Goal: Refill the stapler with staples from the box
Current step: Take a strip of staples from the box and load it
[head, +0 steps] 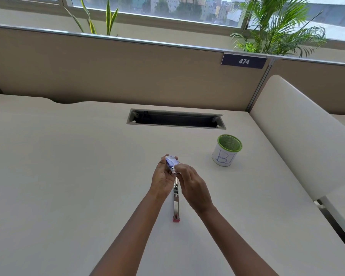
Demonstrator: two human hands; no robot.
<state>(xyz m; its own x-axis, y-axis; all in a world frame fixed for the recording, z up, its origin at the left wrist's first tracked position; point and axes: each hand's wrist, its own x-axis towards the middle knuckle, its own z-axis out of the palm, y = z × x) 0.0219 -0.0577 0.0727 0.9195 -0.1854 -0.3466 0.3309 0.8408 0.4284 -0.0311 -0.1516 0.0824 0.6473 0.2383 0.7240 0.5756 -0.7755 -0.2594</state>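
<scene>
Head camera looks down at a pale desk (68,176). Left hand (162,176) cradles a small blue staple box (171,163), fingers curled around it; right hand (191,183) pinches its near end, probably to open it. Below them lies the stapler (176,206) (opened flat, ready for loading).

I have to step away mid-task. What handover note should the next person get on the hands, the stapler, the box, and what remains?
Left hand: holds the staple box above the desk.
Right hand: fingers at the box's near end; whether it is open is unclear.
Stapler: lies on the desk below the hands, top swung open, metal channel exposed.
Done: stapler opened, box picked up.
Left: take out staples, load the channel, close the stapler.
</scene>
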